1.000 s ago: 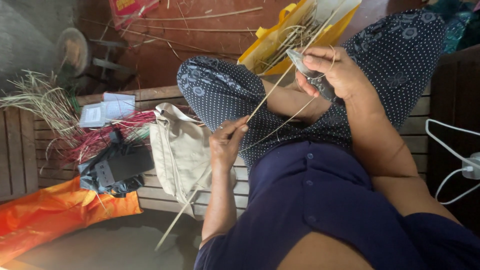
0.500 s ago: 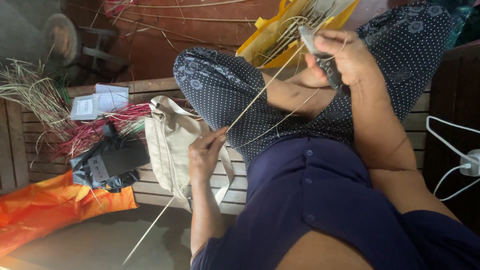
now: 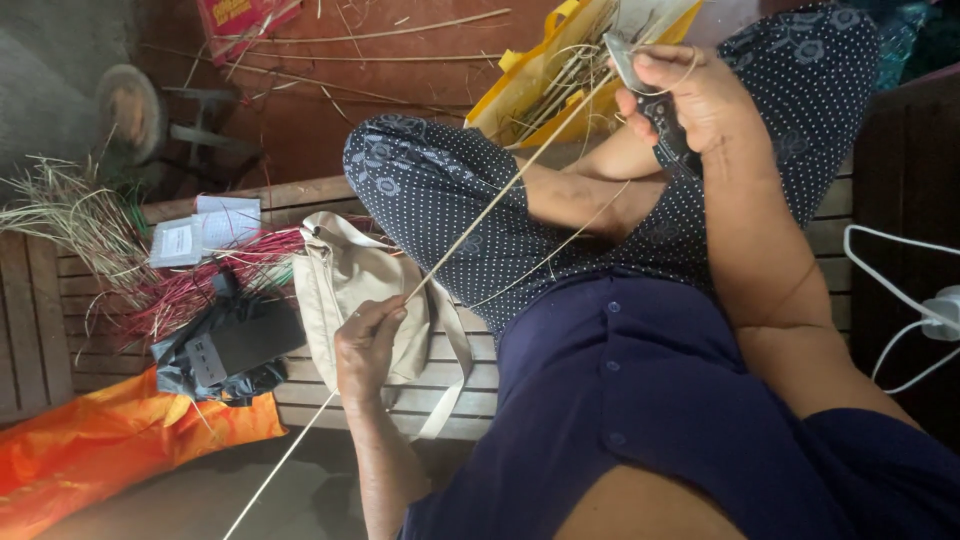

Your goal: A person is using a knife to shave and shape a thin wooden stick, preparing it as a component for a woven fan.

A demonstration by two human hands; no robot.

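Observation:
A long pale cane strip (image 3: 470, 232) runs diagonally from the lower left up to the top right. My left hand (image 3: 368, 345) pinches it above a beige cloth bag (image 3: 350, 285) on the wooden bench. At the strip's upper end my right hand (image 3: 690, 100) grips a knife (image 3: 625, 62), its grey blade against the strip. A thinner shaving (image 3: 560, 245) curls off the strip across my lap. I sit cross-legged in dark dotted trousers (image 3: 450, 200) and a navy shirt.
A yellow bag (image 3: 545, 85) of cane strips stands beyond my knees. On the slatted bench (image 3: 330, 400) lie red and pale straw bundles (image 3: 170, 290), paper cards, a black pouch (image 3: 230, 345) and orange plastic (image 3: 110, 440). A white cable and plug (image 3: 935, 310) sit at right.
My left hand has slid down the strip, away from the knife, and the strip has been drawn further through. The right hand with the knife has stayed near my raised knee.

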